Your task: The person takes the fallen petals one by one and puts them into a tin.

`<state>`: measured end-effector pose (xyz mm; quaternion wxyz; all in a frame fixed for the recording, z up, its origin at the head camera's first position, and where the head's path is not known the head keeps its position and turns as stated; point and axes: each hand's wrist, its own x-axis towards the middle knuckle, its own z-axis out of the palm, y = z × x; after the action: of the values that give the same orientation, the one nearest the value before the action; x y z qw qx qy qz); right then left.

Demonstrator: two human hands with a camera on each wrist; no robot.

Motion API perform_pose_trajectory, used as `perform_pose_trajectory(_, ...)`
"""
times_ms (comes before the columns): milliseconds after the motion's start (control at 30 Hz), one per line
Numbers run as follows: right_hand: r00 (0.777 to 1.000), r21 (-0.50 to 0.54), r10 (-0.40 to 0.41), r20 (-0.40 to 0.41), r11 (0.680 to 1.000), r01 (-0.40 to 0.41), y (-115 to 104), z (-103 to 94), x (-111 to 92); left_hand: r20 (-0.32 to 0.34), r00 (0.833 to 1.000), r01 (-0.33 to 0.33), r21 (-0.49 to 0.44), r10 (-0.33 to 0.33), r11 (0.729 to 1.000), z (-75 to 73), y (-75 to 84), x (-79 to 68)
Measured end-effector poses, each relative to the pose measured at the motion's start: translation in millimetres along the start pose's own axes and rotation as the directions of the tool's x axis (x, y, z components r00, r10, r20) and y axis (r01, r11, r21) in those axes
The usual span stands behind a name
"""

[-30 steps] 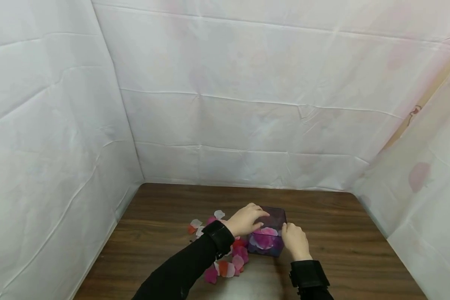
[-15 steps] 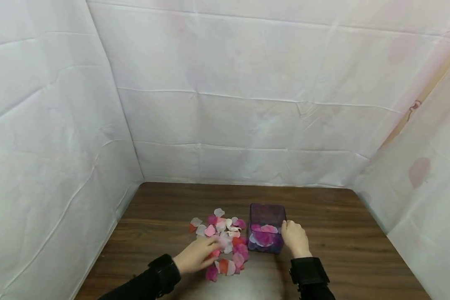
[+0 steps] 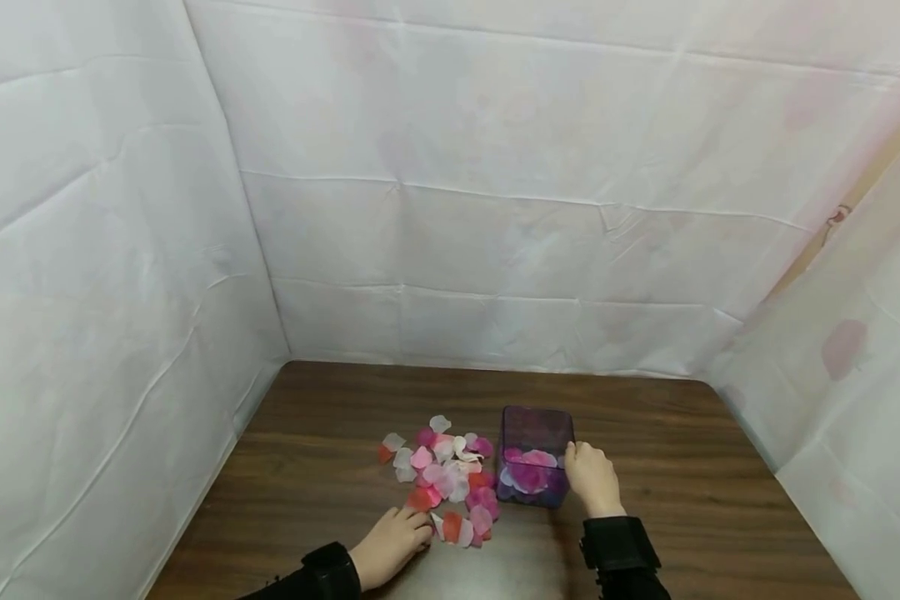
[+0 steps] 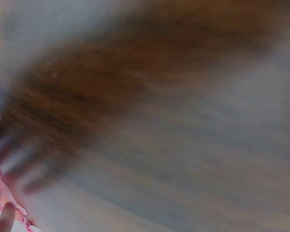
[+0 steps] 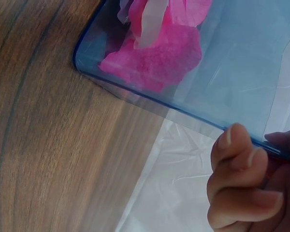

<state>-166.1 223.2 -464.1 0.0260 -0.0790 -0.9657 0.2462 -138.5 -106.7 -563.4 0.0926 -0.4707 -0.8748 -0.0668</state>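
Fake flower petals (image 3: pixel 446 479), pink, white and red, lie in a loose heap on the wooden table (image 3: pixel 330 433). My left hand (image 3: pixel 392 543) is low at the heap's near left edge, fingertips on the petals there. In the left wrist view only fingertips (image 4: pixel 5 217) beside pink petals (image 4: pixel 9 198) show, at the lower left corner. My right hand (image 3: pixel 594 479) grips the right wall of a see-through bluish-purple plastic box (image 3: pixel 536 425), fingers curled over its edge (image 5: pixel 183 112). Inside the box lie several pink and pale petals (image 5: pixel 159 58).
White cloth walls (image 3: pixel 457 250) enclose the table at the back and both sides. The box stands just right of the petal heap. A dark shadow blurs most of the left wrist view.
My left hand has moved from over the box back to the near left of the heap, uncovering the box and petals. My right hand has stayed on the box.
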Motion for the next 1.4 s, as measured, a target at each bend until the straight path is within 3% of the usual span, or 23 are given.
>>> perform_pose_trajectory(167, 1.000, -0.007, -0.009, -0.016, 1.000, 0.009, 0.4, 1.8, -1.7, -0.156, 0.987, 0.032, 0.041, -0.025, 0.999, 4.0, 2.2, 9.3)
perform_pose_trajectory(367, 1.000, -0.011, 0.006, -0.018, 1.000, -0.006, 0.7, -0.1, -0.5, -0.363, 0.932, -0.006, 0.027, 0.016, 1.000, -7.0, 2.1, 30.5)
perform_pose_trajectory(500, 1.000, -0.015, 0.003, -0.022, 1.000, -0.003, 0.4, -0.6, 0.5, -0.407, 0.912, -0.047, -0.014, 0.038, 0.999, -25.5, 1.6, 46.4)
perform_pose_trajectory(767, 1.000, -0.013, -0.008, -0.029, 1.000, 0.008, 1.2, -0.4, 1.9, -0.396, 0.907, 0.127, -0.063, -0.141, 0.990, -54.1, -1.3, 74.5)
perform_pose_trajectory(867, 0.999, -0.021, -0.012, -0.033, 1.000, 0.012, 1.4, -0.5, 2.3, -0.383, 0.908, 0.141, -0.096, -0.168, 0.985, -57.0, -2.4, 81.0)
perform_pose_trajectory(1000, 0.999, -0.024, -0.015, -0.035, 1.000, 0.015, 1.9, -0.3, 2.4, -0.338, 0.922, 0.134, -0.178, -0.188, 0.975, -58.1, -2.8, 88.0)
perform_pose_trajectory(1100, 0.999, -0.021, -0.014, -0.032, 1.000, 0.014, 2.6, 0.3, 2.6, -0.307, 0.927, 0.135, -0.269, -0.218, 0.954, -60.7, -2.8, 93.6)
perform_pose_trajectory(1200, 0.999, -0.018, -0.014, -0.029, 1.000, 0.013, 2.7, 0.7, 2.9, -0.276, 0.927, 0.137, -0.380, -0.253, 0.915, -63.8, -4.2, 99.9)
perform_pose_trajectory(1333, 0.999, -0.023, -0.018, -0.034, 1.000, 0.018, 2.7, 0.5, 3.7, -0.248, 0.917, 0.173, -0.461, -0.313, 0.870, -68.8, -9.1, 111.7)
perform_pose_trajectory(1400, 0.999, -0.028, -0.024, -0.042, 0.999, 0.023, 3.0, 0.2, 4.3, -0.254, 0.906, 0.190, -0.471, -0.340, 0.861, -72.5, -12.0, 121.2)
